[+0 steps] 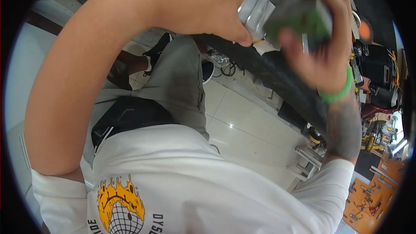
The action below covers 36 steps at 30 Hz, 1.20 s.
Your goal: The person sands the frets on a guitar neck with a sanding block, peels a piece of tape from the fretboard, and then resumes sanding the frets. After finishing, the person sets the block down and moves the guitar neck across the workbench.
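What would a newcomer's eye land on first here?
Probably the bent left arm, sweeping large across the upper left. Next, at upper right, the blurred green-and-grey object in the right hand, with a green wristband below. Then the yellow print on the white shirt, lower left.

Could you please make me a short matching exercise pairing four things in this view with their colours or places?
Things:
1. Wristband
2. T-shirt
3. Waist bag
4. Blurred boxy object

Colours or places:
A. Black, at the front of the waist
B. In the grasp of the right hand
C. White, with a yellow print
D. Bright green, around the right wrist

Right pairs: 1-D, 2-C, 3-A, 4-B.
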Tool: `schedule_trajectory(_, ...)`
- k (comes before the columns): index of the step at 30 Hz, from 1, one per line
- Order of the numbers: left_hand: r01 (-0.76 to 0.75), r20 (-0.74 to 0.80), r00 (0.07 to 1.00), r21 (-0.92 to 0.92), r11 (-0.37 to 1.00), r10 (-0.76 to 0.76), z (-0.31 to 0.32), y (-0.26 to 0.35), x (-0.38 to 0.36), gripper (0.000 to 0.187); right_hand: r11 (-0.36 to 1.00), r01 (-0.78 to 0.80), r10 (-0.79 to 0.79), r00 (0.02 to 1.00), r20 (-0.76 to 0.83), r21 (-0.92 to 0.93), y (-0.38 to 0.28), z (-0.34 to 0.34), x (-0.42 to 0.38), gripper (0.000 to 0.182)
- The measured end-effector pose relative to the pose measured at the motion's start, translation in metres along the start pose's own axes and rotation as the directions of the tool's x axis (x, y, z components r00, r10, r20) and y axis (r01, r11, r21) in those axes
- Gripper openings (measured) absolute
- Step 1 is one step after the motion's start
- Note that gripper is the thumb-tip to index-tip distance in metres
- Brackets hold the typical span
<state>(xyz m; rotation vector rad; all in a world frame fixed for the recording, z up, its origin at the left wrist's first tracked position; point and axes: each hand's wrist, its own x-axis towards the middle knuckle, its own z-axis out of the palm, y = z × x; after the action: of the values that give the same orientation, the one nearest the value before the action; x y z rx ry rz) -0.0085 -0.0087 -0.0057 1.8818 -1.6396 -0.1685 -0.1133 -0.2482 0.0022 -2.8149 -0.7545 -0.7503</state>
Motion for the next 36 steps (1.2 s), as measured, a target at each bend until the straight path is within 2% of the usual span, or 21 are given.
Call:
schedule_trajectory(3, 0.042, -0.015, 0.999, 0.007, 0.999, -0.041, 0.002, 0.004, -0.002, 0.087, 0.945, 0.326, -0.327, 0.935, 0.135, 0.029, -0.017, -0.005, -0.005, 0.064)
schedule_trajectory(4, 0.035, -0.011, 0.999, 0.009, 0.999, -0.035, 0.002, 0.001, -0.002, 0.087, 0.947, 0.321, -0.322, 0.937, 0.134, 0.023, -0.008, -0.002, -0.005, 0.064)
schedule_trajectory(6, -0.035, -0.015, 0.999, -0.010, 0.999, 0.035, 0.000, -0.002, -0.001, 0.086, 0.996, 0.033, -0.028, 0.998, -0.058, 0.087, 0.014, 0.008, -0.002, 0.064)
schedule_trajectory(7, -0.034, -0.021, 0.999, 0.000, 0.999, 0.034, -0.003, 0.000, -0.001, 0.086, 0.997, -0.002, -0.003, 0.998, -0.064, -0.077, -0.002, 0.009, -0.014, 0.069)
schedule_trajectory(12, 0.057, 0.039, 0.998, 0.051, 0.997, -0.059, -0.001, 0.001, 0.001, 0.087, 0.995, 0.087, -0.086, 0.996, 0.022, -0.049, -0.005, 0.000, -0.009, 0.076)
schedule_trajectory(14, 0.020, 0.012, 1.000, 0.052, 0.998, -0.021, -0.004, 0.001, 0.000, 0.086, 0.993, 0.094, -0.087, 0.991, 0.102, -0.072, -0.014, -0.006, -0.006, 0.077)
schedule_trajectory(15, -0.012, -0.002, 1.000, 0.040, 0.999, 0.013, -0.003, 0.001, -0.002, 0.086, 0.967, 0.212, -0.227, 0.968, 0.108, 0.140, -0.042, -0.013, 0.007, 0.074)
schedule_trajectory(16, -0.011, 0.008, 1.000, 0.030, 0.999, 0.011, 0.000, 0.002, -0.004, 0.086, 0.969, 0.200, -0.217, 0.970, 0.112, 0.147, -0.015, 0.015, -0.003, 0.074)
schedule_trajectory(17, 0.006, 0.000, 1.000, 0.055, 0.998, -0.006, 0.002, 0.003, -0.004, 0.085, 0.946, 0.148, -0.094, 0.977, -0.193, 0.289, 0.037, 0.065, -0.017, 0.070)
schedule_trajectory(18, 0.022, -0.014, 1.000, 0.084, 0.996, -0.021, 0.003, 0.003, -0.003, 0.084, 0.892, 0.148, 0.072, 0.885, -0.459, 0.426, 0.067, 0.089, -0.023, 0.065)
schedule_trajectory(19, 0.017, -0.017, 1.000, 0.084, 0.996, -0.016, 0.002, 0.003, -0.002, 0.084, 0.991, 0.021, 0.002, 0.985, -0.174, 0.132, 0.023, 0.024, -0.008, 0.062)
schedule_trajectory(20, 0.016, 0.015, 1.000, 0.045, 0.999, -0.017, 0.000, 0.002, -0.001, 0.084, 0.992, 0.027, -0.004, 0.985, -0.175, 0.127, 0.002, -0.002, 0.000, 0.062)
schedule_trajectory(22, 0.031, 0.042, 0.999, 0.007, 0.999, -0.032, -0.002, 0.000, -0.002, 0.084, 0.943, 0.264, -0.300, 0.938, 0.172, 0.205, -0.022, -0.018, 0.010, 0.062)
schedule_trajectory(23, 0.044, 0.038, 0.998, 0.033, 0.998, -0.046, -0.001, 0.003, -0.003, 0.084, 0.883, 0.427, -0.448, 0.891, 0.074, 0.197, -0.014, -0.009, 0.013, 0.065)
schedule_trajectory(24, 0.052, 0.024, 0.998, 0.071, 0.996, -0.054, -0.001, 0.005, -0.002, 0.085, 0.886, 0.422, -0.442, 0.894, 0.075, 0.191, -0.002, -0.005, 0.012, 0.065)
schedule_trajectory(26, 0.016, -0.003, 1.000, 0.070, 0.997, -0.016, 0.002, 0.003, -0.003, 0.086, 0.999, 0.037, -0.036, 0.998, 0.044, -0.028, 0.018, -0.004, 0.004, 0.062)
schedule_trajectory(27, -0.013, -0.028, 0.999, 0.069, 0.998, 0.015, 0.004, -0.001, -0.003, 0.086, 0.991, 0.011, -0.006, 0.999, 0.042, -0.130, 0.021, -0.006, 0.004, 0.062)
schedule_trajectory(28, -0.013, -0.032, 0.999, 0.074, 0.997, 0.015, 0.004, -0.007, -0.004, 0.086, 0.991, 0.016, -0.011, 0.999, 0.039, -0.132, 0.025, -0.005, 0.008, 0.062)
schedule_trajectory(30, -0.151, -0.078, 0.984, 0.128, 0.980, 0.162, 0.007, -0.013, -0.007, 0.088, 0.983, 0.182, -0.182, 0.979, -0.089, -0.007, 0.030, -0.004, 0.013, 0.062)
schedule_trajectory(31, -0.154, -0.080, 0.983, 0.126, 0.980, 0.165, 0.008, -0.013, -0.006, 0.088, 0.971, 0.202, -0.203, 0.979, -0.006, 0.125, 0.014, -0.018, 0.016, 0.065)
schedule_trajectory(36, 0.029, -0.004, 1.000, 0.079, 0.996, -0.029, 0.001, 0.006, -0.004, 0.086, 0.987, 0.147, -0.142, 0.986, 0.084, -0.059, 0.019, -0.017, 0.005, 0.066)
